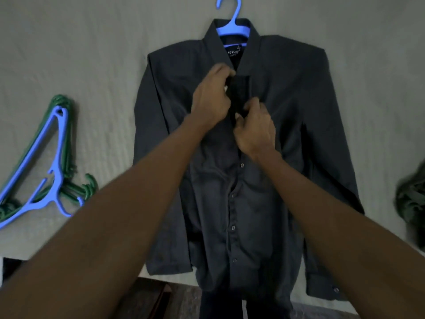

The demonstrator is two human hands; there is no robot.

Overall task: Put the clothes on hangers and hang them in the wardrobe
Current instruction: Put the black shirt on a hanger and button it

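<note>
1. The dark button-up shirt (264,157) lies flat, front up, on a grey bed cover (69,54). Its long axis runs from the collar at the far edge to the hem at the near edge, which hangs over the side.
2. A blue hanger (232,26) is already inside the shirt; its hook projects beyond the collar.
3. The left hand (210,104) pinches the placket edge just below the collar. The right hand (255,127) pinches the placket slightly lower, nearer the person. Both have fingers curled on the cloth.
4. Judgement: an upper button is being fastened. Both hands sit on the centre line; the unfastened front lies below them, toward the person, so the right hand is nearer the next button.
5. Count: one shirt; four loose buttons visible down the front, one more at a cuff.
6. One spare blue hanger (46,166) lies on a stack of green hangers (69,180), number uncertain, well left of the shirt.
7. One dark green garment (411,199) lies at the right edge.
</note>
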